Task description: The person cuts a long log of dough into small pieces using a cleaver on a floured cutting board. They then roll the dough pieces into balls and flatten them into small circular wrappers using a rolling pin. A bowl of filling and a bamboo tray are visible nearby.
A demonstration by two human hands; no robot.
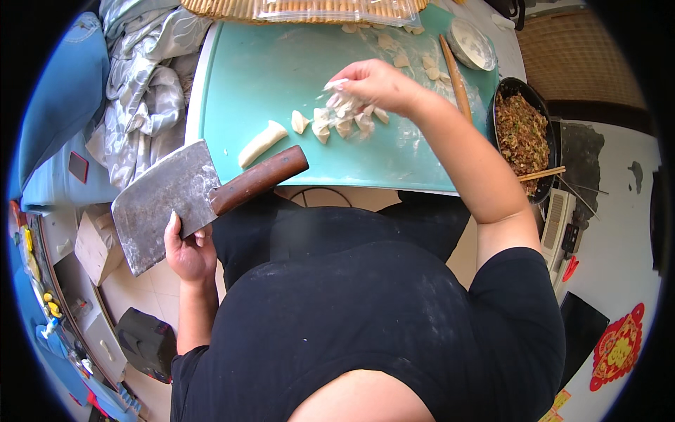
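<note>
My left hand grips a cleaver by its blade, thumb on the upper face; the wooden handle points up and right toward the board's near edge. Above the pale green board, my right hand has its fingers curled, and white flour falls from them. Beneath it lie several cut dough pieces, partly hidden by the flour and fingers. An uncut roll of dough rests to their left, near the cleaver's handle.
A rolling pin and a bowl dusted white sit at the board's right. Beyond them, a dark pan of minced filling holds chopsticks. More dough pieces lie farther back. A woven tray spans the far edge.
</note>
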